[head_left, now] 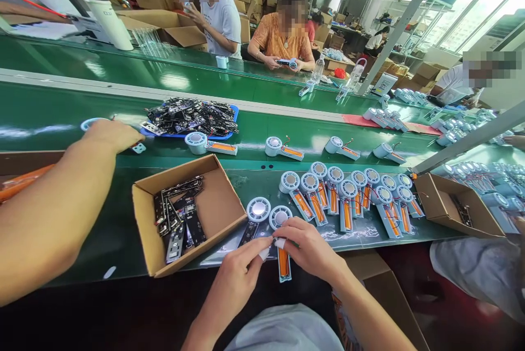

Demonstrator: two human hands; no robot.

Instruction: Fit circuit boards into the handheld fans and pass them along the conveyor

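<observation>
In front of me is a light-blue handheld fan body (pixel 281 216), with a round slotted head and an orange battery (pixel 284 264) in its handle. My left hand (pixel 244 263) and my right hand (pixel 309 244) meet over its neck, fingertips pinched together. Whatever lies between them is too small and covered to make out. White finger covers wrap a fingertip on each hand. Just left of it lies a second fan body (pixel 258 210), with a black circuit board (pixel 248 233) at its handle.
A cardboard box (pixel 223 192) of circuit boards stands left; a blue tray (pixel 235 120) heaped with boards is behind. Several fan bodies (pixel 346 198) crowd the right, beside another box (pixel 447 203). A co-worker's arm (pixel 82 176) reaches in from the left. More people sit across the green bench (pixel 254 88).
</observation>
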